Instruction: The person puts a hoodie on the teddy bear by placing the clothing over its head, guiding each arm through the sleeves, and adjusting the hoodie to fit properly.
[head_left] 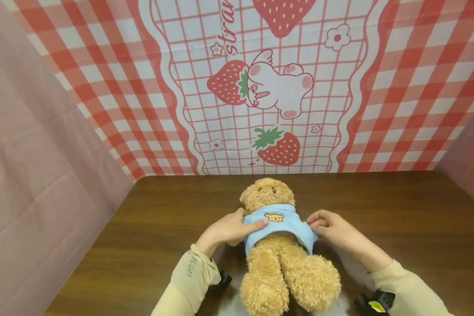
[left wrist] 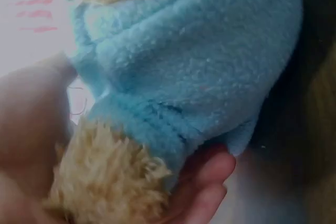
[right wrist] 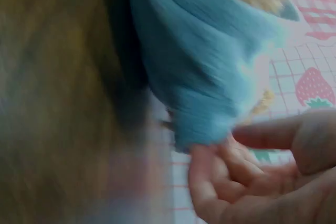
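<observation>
A curly tan teddy bear lies on its back, head toward the far edge, feet toward me. It wears a light blue fleece shirt with a small bear-face patch. My left hand grips the bear's left-hand side in the head view, thumb over the shirt front. In the left wrist view, its fingers curl under the furry arm. On the other side, my right hand pinches the end of the shirt sleeve between thumb and fingers. No paw shows at that sleeve's end.
The brown wooden table extends to both sides of the bear. A strawberry-print checked cloth hangs behind its far edge. Pink curtains flank it. A black strap device sits at the right wrist.
</observation>
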The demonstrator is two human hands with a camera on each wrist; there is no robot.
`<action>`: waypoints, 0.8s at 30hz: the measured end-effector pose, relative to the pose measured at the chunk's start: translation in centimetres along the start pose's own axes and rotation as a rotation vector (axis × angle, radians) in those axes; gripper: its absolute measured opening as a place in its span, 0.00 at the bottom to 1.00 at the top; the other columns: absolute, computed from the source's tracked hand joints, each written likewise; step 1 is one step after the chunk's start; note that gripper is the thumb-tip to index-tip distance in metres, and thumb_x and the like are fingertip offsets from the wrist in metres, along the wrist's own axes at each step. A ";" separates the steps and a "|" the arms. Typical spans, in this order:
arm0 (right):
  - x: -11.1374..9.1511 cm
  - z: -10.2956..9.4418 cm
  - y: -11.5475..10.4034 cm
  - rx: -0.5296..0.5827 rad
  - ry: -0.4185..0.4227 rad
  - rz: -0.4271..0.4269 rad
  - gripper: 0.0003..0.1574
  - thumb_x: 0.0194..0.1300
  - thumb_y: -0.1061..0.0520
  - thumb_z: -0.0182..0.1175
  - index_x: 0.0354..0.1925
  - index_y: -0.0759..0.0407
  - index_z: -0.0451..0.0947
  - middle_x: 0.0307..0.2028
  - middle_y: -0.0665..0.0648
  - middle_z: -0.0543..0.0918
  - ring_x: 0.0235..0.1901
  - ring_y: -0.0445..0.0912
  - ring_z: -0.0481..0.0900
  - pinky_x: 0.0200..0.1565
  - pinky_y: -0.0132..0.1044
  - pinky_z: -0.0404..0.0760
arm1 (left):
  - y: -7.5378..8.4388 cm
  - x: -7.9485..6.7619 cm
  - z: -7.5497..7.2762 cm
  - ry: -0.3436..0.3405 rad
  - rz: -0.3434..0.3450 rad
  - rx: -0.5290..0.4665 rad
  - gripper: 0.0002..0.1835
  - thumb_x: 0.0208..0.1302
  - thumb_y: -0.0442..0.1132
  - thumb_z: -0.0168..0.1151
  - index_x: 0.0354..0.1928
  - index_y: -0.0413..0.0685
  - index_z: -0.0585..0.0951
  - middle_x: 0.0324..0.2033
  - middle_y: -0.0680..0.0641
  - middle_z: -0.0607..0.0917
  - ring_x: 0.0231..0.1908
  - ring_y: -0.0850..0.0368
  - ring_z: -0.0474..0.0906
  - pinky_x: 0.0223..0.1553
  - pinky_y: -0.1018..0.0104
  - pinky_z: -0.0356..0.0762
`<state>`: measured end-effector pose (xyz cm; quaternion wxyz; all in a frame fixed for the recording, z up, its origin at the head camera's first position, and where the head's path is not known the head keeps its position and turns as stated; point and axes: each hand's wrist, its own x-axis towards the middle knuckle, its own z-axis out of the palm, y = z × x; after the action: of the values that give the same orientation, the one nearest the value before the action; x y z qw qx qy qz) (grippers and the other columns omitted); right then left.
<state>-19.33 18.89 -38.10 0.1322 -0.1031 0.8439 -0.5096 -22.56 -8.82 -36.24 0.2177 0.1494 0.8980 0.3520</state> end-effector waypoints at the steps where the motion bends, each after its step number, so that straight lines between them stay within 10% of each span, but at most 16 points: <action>1: 0.1 0.2 0.0 0.026 0.030 -0.007 0.15 0.64 0.66 0.46 0.48 0.74 0.65 0.38 0.63 0.79 0.35 0.43 0.76 0.35 0.39 0.77 | -0.1 0.0 0.0 -0.004 -0.026 0.005 0.43 0.53 0.71 0.48 0.51 0.36 0.70 0.41 0.39 0.77 0.39 0.50 0.75 0.39 0.59 0.72; 8: 0.1 0.7 -0.1 0.118 0.139 -0.025 0.23 0.62 0.61 0.54 0.54 0.68 0.66 0.42 0.62 0.81 0.37 0.37 0.76 0.35 0.35 0.75 | -1.1 -0.2 -0.1 -0.009 -0.061 -0.036 0.44 0.54 0.65 0.54 0.62 0.35 0.64 0.59 0.38 0.69 0.58 0.44 0.67 0.54 0.52 0.68; 15: -0.3 1.4 -0.6 -0.044 0.259 -0.010 0.10 0.54 0.60 0.62 0.35 0.65 0.74 0.31 0.58 0.84 0.31 0.40 0.77 0.29 0.32 0.73 | 0.9 -1.0 -0.1 0.125 -0.016 0.311 0.31 0.52 0.65 0.54 0.44 0.45 0.77 0.37 0.45 0.80 0.34 0.53 0.75 0.35 0.59 0.73; 20: -0.8 1.4 -0.6 -0.198 0.301 -0.037 0.10 0.56 0.55 0.60 0.23 0.59 0.75 0.15 0.48 0.75 0.17 0.36 0.67 0.22 0.30 0.66 | 4.0 -1.6 -0.2 0.318 0.346 0.624 0.20 0.58 0.50 0.58 0.50 0.51 0.76 0.44 0.50 0.77 0.44 0.55 0.72 0.45 0.59 0.70; 24: -1.0 1.5 -0.7 -0.266 0.318 -0.089 0.14 0.60 0.55 0.56 0.19 0.55 0.76 0.14 0.48 0.71 0.17 0.36 0.64 0.22 0.29 0.63 | 4.5 -0.9 0.5 0.197 0.680 0.633 0.12 0.64 0.42 0.53 0.48 0.58 0.79 0.47 0.56 0.78 0.51 0.61 0.70 0.54 0.62 0.65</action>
<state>-17.88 17.58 -38.04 -0.0401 -0.0753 0.9086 -0.4089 -21.06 -5.71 -33.18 -0.0522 0.4599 0.8776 0.1250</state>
